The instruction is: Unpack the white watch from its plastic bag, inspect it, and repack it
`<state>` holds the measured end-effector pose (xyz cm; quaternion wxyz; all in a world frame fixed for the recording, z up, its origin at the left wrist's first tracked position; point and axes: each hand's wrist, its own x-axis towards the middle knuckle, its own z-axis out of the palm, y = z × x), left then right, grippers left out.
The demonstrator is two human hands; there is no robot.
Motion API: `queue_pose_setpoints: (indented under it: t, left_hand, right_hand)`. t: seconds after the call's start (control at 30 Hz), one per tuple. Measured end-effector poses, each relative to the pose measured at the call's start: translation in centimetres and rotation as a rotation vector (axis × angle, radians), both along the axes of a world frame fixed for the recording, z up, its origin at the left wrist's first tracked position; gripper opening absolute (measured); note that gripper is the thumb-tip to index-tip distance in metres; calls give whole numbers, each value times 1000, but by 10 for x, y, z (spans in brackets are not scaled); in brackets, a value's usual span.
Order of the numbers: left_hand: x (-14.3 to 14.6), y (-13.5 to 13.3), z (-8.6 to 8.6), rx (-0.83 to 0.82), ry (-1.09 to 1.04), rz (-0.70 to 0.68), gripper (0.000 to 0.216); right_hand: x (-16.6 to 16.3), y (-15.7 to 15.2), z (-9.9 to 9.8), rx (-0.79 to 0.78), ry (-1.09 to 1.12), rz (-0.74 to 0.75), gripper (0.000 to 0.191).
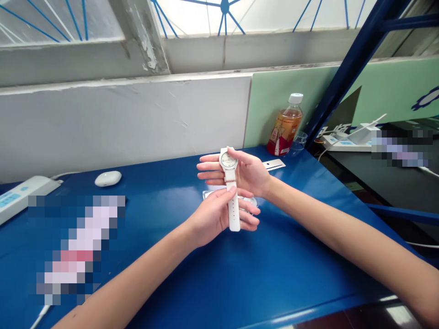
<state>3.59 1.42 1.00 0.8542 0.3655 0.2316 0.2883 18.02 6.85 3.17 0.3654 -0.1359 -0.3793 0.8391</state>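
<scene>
Left hand: thumb pinching the strap against spread fingers. Right hand: thumb on the dial's edge, fingers behind. Both on one white watch, held up over the blue desk. Done, I'd say: watch picked up, strap out straight. Left: fastening not done, neither wrist wears it.

Counts, near to far: 2 hands, 1 watch, 1 clear plastic piece under the hands (maybe packaging, mostly hidden), 1 earbud case, 1 white card, 1 drink bottle by the wall. Power strips: 2, one at left, one far right.
</scene>
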Motion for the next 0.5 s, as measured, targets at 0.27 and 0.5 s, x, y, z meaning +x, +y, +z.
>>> queue_pose_setpoints:
  t: [0.27,0.5]
  left_hand:
    - [-1,0,3,67,38,-15,26]
    - [1,2,2,8,86,5,31]
  right_hand:
    - [1,-1,-2,29,2,10,33]
    - [2,1,0,-27,-17,69,42]
